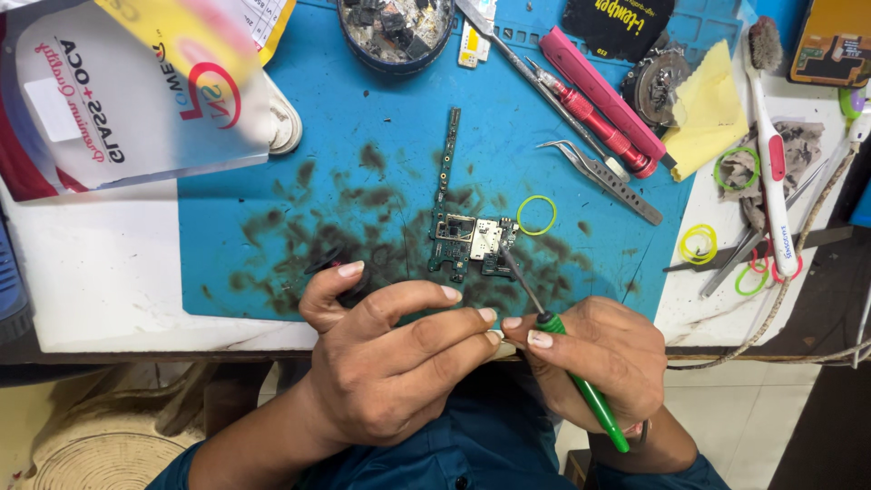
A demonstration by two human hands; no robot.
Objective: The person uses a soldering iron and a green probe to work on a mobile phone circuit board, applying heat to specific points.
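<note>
The right hand (pixel 603 358) had a pinching grip on a green-handled screwdriver (pixel 581 386), thumb and forefinger squeezed around the handle near the metal shaft, with the tip resting on the small circuit board (pixel 472 240). The left hand (pixel 390 358) was pinching something small and black (pixel 349 281) between thumb and palm, though I couldn't tell what it was, and its fingertips were stretched across to touch the right hand's fingers.

The board lay flat on the smudgy blue mat (pixel 381 118) on the worktop, just beyond both hands, with a long thin strip sticking up from it. A yellow rubber band (pixel 536 215) sat right beside the board. Further out were metal tweezers (pixel 599 172), a red-handled screwdriver (pixel 594 122), a toothbrush (pixel 771 145) on the right and a round dish of parts (pixel 395 27) at the top edge.
</note>
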